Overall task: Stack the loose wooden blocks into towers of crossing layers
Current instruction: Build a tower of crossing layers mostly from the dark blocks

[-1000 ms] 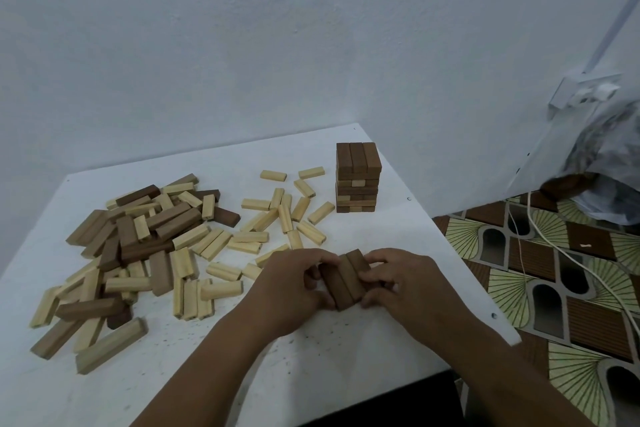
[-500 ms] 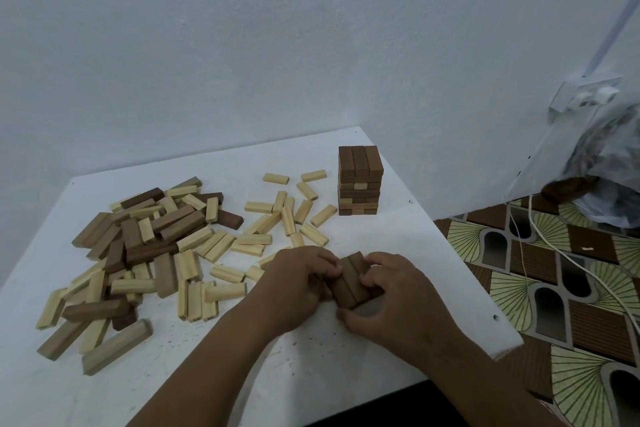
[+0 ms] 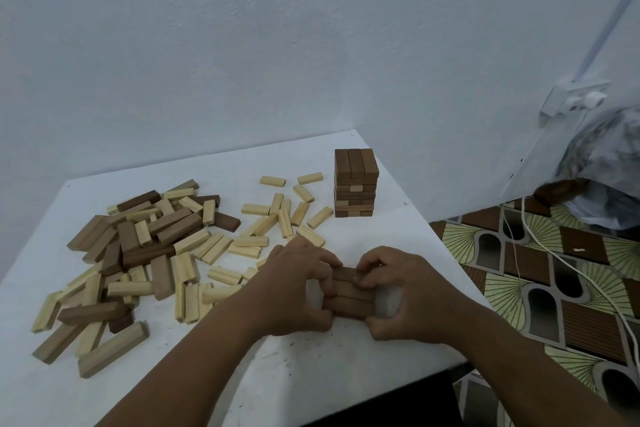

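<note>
Lying side by side in a flat row near the table's front edge: three dark brown blocks [image 3: 351,292], long sides touching, ends pinched between two hands. Standing upright towards the far right corner: a finished tower [image 3: 355,183] of crossing layers, mostly dark. Sprawling at the left: a loose heap [image 3: 138,246] of pale and dark blocks.

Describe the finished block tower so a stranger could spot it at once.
Start at the white table and look to its far right corner, near the wall. There the tower stands upright and alone, beyond the scattered pale blocks. It is the only stacked thing: mostly dark brown crossing layers, topped by three dark blocks side by side.
</note>
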Available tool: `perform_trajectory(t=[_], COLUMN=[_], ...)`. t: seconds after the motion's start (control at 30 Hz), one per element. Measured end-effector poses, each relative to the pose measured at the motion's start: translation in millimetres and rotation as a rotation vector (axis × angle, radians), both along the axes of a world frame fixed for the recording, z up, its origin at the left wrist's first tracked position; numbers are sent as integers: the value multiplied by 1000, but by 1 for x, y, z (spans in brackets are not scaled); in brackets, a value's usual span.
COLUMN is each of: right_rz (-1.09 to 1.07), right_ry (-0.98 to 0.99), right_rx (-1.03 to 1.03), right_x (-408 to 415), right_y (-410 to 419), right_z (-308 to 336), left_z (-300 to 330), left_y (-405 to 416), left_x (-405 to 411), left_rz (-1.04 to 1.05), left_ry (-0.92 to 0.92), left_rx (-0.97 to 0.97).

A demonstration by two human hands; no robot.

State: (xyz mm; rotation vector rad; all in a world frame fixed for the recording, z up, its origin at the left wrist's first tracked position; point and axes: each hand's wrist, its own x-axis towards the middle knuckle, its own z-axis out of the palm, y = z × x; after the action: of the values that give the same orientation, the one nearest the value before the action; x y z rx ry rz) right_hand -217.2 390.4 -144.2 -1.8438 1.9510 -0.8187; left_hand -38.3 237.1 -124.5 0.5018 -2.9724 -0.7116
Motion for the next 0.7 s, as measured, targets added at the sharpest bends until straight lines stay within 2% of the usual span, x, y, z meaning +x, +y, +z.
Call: perform_trajectory(t=[0.33,0.57,0.7], right_rz=[-48,-61,-84], right_ry=[34,30,-29], right_rx=[-64,-74,-101], right_x=[-2,-2,-2], right_y=[8,6,6], right_z=[-11,-11,-11], left_z=[-13,-9,-11], left_y=[0,-4,-2], left_x=[7,9,10], left_rz=[64,45,77], left_ry=[116,88,181], left_rx=[102,100,158])
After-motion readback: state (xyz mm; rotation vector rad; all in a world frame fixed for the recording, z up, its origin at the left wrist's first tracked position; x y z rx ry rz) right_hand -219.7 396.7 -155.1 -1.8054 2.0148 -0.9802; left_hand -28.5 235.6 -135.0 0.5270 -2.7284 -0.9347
